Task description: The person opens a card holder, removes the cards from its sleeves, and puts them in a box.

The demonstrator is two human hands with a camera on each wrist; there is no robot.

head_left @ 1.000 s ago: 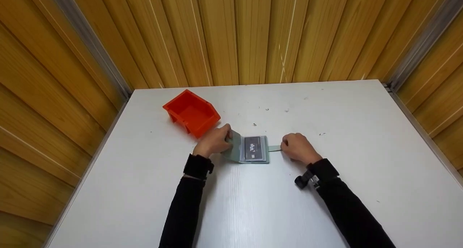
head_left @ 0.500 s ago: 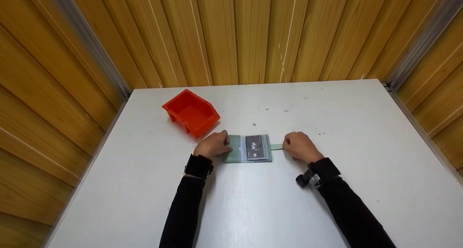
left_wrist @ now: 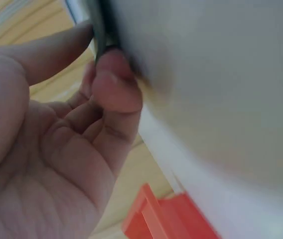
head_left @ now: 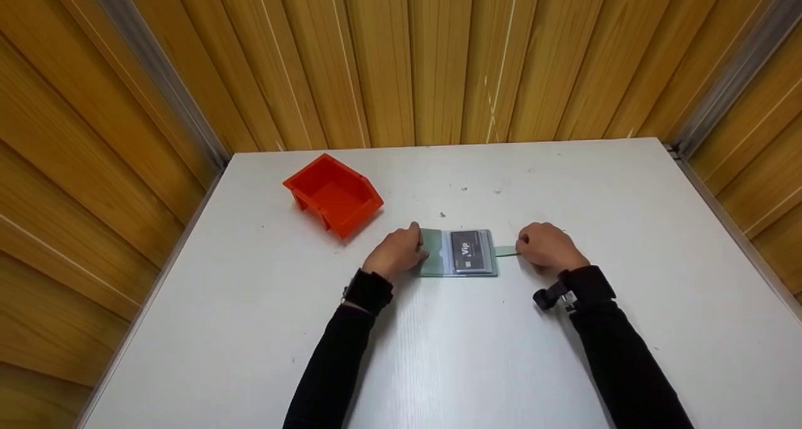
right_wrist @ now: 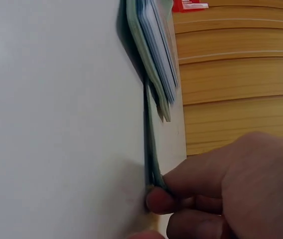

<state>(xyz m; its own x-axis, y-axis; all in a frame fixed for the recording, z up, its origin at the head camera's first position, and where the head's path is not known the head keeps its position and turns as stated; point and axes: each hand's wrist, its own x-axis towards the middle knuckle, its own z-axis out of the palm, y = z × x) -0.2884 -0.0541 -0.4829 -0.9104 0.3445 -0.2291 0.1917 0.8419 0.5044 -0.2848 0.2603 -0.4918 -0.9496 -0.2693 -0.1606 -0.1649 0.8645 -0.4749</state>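
In the foreground, 2 black sleeves (head_left: pixel 332 363) reach over a white tabletop (head_left: pixel 633 222), each ending at a black wrist strap (head_left: pixel 369 292); a small black camera (head_left: pixel 546 299) juts from the right one. Farther in, the left hand (head_left: pixel 395 252) pinches the outer edge of the green cover of a card holder (head_left: pixel 431 247); the left wrist view shows the fingers (left_wrist: pixel 115 94) and thumb closed on either side of that edge. The card holder lies unfolded on the tabletop between the 2 hands, its clear sleeves stacked on the right half, with a dark card (head_left: pixel 467 252) lettered "Vip" uppermost. The right hand (head_left: pixel 551 247) pinches the free end of the holder's narrow green strap (head_left: pixel 506 251), thumb and finger meeting on it and the other fingers (right_wrist: pixel 196 224) curled. Beyond the left hand and apart from it, an orange-red bin (head_left: pixel 335 197) stands at an angle. Small dark specks (head_left: pixel 442 215) mark the tabletop beyond the holder. Behind everything rises a yellow-brown wood-grain wall (head_left: pixel 438 59).
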